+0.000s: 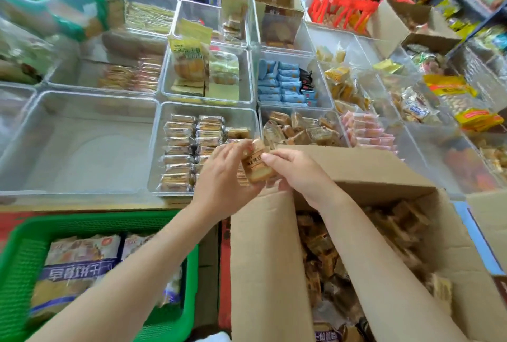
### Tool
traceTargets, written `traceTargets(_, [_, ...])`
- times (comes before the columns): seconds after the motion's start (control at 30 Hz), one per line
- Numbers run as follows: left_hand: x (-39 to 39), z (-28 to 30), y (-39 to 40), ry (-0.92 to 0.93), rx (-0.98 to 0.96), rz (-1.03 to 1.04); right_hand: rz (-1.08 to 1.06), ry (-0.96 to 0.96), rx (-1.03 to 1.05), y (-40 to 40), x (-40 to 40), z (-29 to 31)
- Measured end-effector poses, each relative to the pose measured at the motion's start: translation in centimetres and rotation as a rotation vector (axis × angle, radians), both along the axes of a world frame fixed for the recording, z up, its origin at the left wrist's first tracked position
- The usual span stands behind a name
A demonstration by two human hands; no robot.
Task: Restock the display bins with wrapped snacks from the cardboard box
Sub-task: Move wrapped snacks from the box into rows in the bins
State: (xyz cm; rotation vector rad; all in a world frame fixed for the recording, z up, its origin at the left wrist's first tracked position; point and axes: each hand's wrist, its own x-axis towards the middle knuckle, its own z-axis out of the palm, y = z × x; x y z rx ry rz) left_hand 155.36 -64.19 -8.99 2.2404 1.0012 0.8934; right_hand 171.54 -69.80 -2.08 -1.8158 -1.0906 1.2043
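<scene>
Brown cardboard makes up the big open box [356, 232] at the lower right, and its flaps stand up stiff and flat. Inside lies a loose heap of small tan snacks in shiny clear wrap, too many and too blurry to count.

Both bare hands meet just above the far left corner of the box. The left hand [222, 177] curls its fingers round one wrapped snack [256, 162] from the left and from below. The right hand [293, 170] pinches the same snack from the right with its thumb and fingertips. The snack is a small tan block with dark print on the wrap. Its long side runs from near the person up and away, tipped a bit to the left.

Just beyond the hands sits a clear plastic bin [204, 147] with see-through walls. It holds the same kind of snack, lined up in two neat columns, each piece lying sideways. The hands hide part of the rows, so the count may be about eight in each.

To the right of it, a second clear bin [300, 129] holds brown wrapped squares in a jumbled pile. Behind that, another bin holds light blue packets [282, 82] stacked in tidy rows. To the left is a large clear tub [79, 144].

A green plastic basket [24, 267] with mesh sides sits at the lower left, holding large soft bags with blue labels.
</scene>
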Motion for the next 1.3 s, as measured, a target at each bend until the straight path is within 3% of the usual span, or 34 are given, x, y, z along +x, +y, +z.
traceTargets(0.17, [-1.5,-3.3,6.6,0.103,0.019,0.055,0.039,-0.209,-0.055,7.6,-1.5,-2.0])
traceTargets(0.3, [-1.3,-6.5,11.6,0.39,-0.155,-0.002,-0.037,-0.472,-0.105,13.9,0.1,-4.5])
traceTargets(0.47, [1.1,-10.4,16.0,0.503,-0.218,-0.084,-0.067,-0.696,-0.144,20.0,2.3,-7.7])
traceTargets(0.73, [5.6,-14.2,18.0,0.718,-0.167,-0.152,0.003,-0.852,-0.114,24.3,3.3,-12.6])
traceTargets(0.87, [5.3,-14.9,16.6,0.737,-0.127,-0.191,0.138,-1.001,-0.079,24.9,4.1,-13.4])
traceTargets(1.03, [3.6,-15.6,14.9,0.695,-0.142,-0.226,0.528,-1.361,-0.177,25.3,3.1,-15.1])
traceTargets(1.3, [2.6,-16.5,14.9,0.689,-0.107,-0.27,0.726,-1.255,-0.37,24.8,1.8,-18.1])
